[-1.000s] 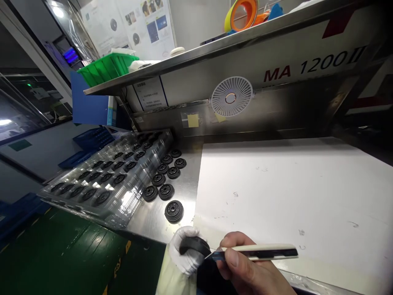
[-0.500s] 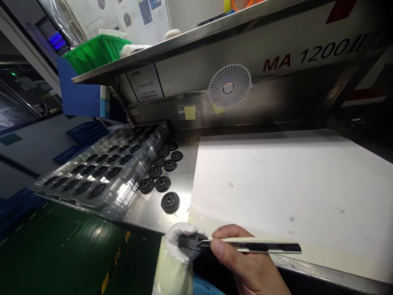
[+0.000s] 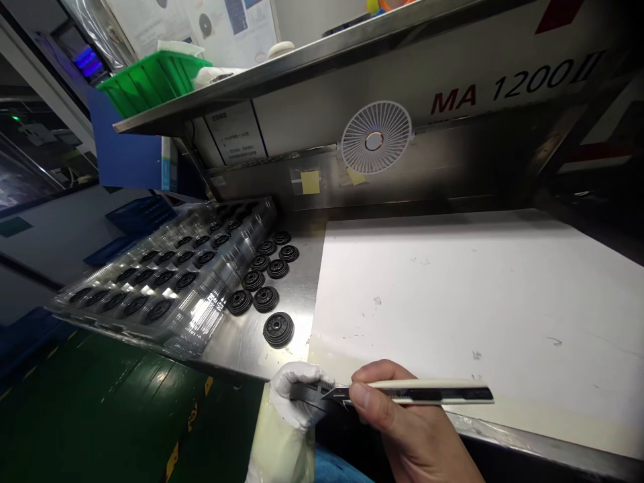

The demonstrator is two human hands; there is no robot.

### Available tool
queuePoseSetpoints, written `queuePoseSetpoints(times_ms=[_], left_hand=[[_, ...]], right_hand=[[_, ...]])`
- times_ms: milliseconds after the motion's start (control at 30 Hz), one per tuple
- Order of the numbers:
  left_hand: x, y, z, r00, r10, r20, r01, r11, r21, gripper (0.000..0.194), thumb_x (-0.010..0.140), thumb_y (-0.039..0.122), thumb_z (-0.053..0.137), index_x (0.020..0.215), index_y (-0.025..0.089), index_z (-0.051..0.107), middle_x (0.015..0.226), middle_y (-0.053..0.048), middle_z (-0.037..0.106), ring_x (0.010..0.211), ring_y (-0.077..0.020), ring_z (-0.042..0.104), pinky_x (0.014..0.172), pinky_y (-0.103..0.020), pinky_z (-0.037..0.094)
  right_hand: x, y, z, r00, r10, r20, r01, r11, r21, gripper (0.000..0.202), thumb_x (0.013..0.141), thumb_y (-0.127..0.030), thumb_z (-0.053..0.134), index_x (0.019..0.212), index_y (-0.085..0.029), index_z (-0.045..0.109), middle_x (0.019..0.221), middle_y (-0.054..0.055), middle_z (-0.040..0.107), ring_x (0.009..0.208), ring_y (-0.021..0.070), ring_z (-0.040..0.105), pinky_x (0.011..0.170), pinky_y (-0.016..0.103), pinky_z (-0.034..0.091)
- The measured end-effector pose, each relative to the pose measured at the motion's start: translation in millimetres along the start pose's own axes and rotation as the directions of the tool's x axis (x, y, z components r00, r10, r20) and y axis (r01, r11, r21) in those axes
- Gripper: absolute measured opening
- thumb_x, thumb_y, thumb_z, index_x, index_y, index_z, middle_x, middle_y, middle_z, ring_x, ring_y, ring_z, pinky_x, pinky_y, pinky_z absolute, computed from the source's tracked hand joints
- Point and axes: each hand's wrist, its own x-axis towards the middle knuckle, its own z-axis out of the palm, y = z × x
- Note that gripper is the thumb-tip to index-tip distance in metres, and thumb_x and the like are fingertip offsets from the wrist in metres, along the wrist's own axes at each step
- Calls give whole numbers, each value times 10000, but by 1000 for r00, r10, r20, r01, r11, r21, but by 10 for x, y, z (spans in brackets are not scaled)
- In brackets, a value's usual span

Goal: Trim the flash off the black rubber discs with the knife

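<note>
In a white glove, my left hand (image 3: 294, 402) is closed around a black ribbed disc (image 3: 312, 394), held on edge in front of the bench. My bare right hand (image 3: 397, 409) pinches a utility knife (image 3: 433, 392) with a pale handle and dark inlay. The knife lies nearly level, its blade pointing left and reaching the disc's edge; whether it touches there I cannot tell. Part of the disc is hidden by the glove. Beyond my left hand, a single black disc (image 3: 278, 329) lies flat on the metal bench top, with several similar discs (image 3: 265, 299) behind it.
On the left, clear plastic trays (image 3: 198, 322) stacked together hold rows of black discs. A white sheet (image 3: 427, 288) covers the bench on the right. Above are a metal shelf (image 3: 302, 64) with a green bin (image 3: 155, 79) and a small round fan (image 3: 376, 137).
My right hand has shifted slightly right and up from the disc, and more of the blade shows between them. The left hand still grips the disc.
</note>
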Motion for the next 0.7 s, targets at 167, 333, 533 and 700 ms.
queuePoseSetpoints(times_ms=[167, 333, 533, 700], left_hand=[[-32, -23, -84, 970, 241, 41, -240, 902, 358, 167, 491, 18, 756, 533, 155, 670, 556, -14, 664, 535, -132, 614, 574, -192, 473], [-48, -58, -142, 944, 307, 123, -326, 802, 501, 187, 434, 105, 795, 563, 182, 684, 561, -20, 664, 549, -177, 623, 568, -238, 475], [-8, -90, -305, 980, 140, 138, -180, 923, 339, 278, 533, 288, 819, 732, 150, 681, 548, -41, 641, 424, -157, 559, 422, -238, 448], [-122, 1, -329, 998, -35, -50, 33, 999, -34, 88, 735, 151, 628, 818, 124, 639, 700, -44, 674, 751, -208, 663, 790, -447, 555]], right_hand=[[45, -139, 27, 999, -3, 48, -1, 998, 67, 244, 635, -406, 776, 657, -209, 633, 569, -24, 493, 595, 136, 395, 563, 258, 339], [39, -160, 27, 990, 35, 138, -51, 992, 112, 233, 622, -369, 785, 660, -193, 637, 566, -30, 520, 604, 125, 422, 574, 240, 337], [23, -208, -235, 974, -5, 227, 35, 991, -128, 236, 635, -375, 770, 698, -186, 643, 622, -20, 548, 641, 134, 454, 606, 250, 343], [392, -587, -925, 824, -559, 94, 402, 458, -793, 201, 909, -346, 467, 942, -255, 644, 1006, 19, 599, 919, 202, 538, 813, 310, 391]])
